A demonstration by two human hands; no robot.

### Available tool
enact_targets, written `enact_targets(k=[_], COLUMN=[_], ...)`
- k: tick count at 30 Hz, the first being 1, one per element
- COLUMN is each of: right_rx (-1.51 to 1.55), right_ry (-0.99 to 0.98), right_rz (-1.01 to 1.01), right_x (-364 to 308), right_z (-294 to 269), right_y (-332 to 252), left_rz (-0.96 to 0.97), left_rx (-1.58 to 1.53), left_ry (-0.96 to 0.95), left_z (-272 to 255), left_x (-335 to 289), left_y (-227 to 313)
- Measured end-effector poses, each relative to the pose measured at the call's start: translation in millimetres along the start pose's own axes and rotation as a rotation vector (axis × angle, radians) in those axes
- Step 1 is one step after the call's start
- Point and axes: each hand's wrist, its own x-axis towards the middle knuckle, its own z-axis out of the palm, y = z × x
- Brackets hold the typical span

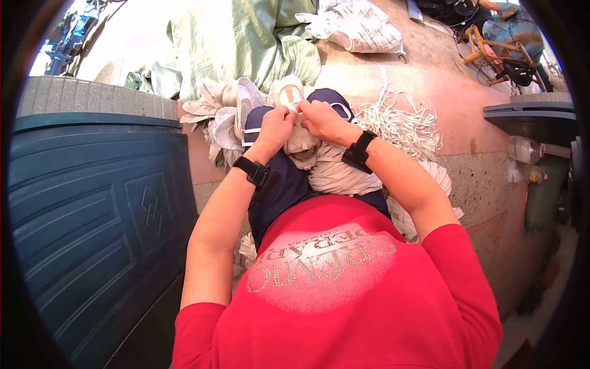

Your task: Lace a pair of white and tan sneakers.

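A pale shoe upper (301, 140) lies between my thighs, its opening turned toward me. Over its middle my left hand (276, 129) and my right hand (327, 121) meet, fingertips pinched together on the upper. Whether a lace is caught in the fingers is too small to make out. Beyond the fingertips a white shoe toe (289, 93) shows. More white uppers (230, 120) are piled by my left knee. A loose bundle of white laces (402, 126) spreads beside my right knee, and a thick pale bundle (341, 172) rests against my right thigh.
A blue panelled door (98, 221) stands close on my left. Green sheeting (246, 49) and a white sack (356, 27) lie ahead. At far right are a bicycle (501, 55) and a clear plastic bottle (524, 149).
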Motion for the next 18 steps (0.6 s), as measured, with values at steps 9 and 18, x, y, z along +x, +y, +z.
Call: enact_targets(k=[9, 18], right_rx=[-0.343, 1.881], right_ry=[-0.022, 1.294], right_rz=[-0.019, 0.544], right_x=[-84, -332], right_z=[-92, -201], right_y=[96, 301], left_rz=[-0.215, -0.001], left_rx=[-1.272, -1.47], left_ry=[0.188, 0.445], left_z=[-132, -345], left_x=[3, -90], left_y=[-58, -146])
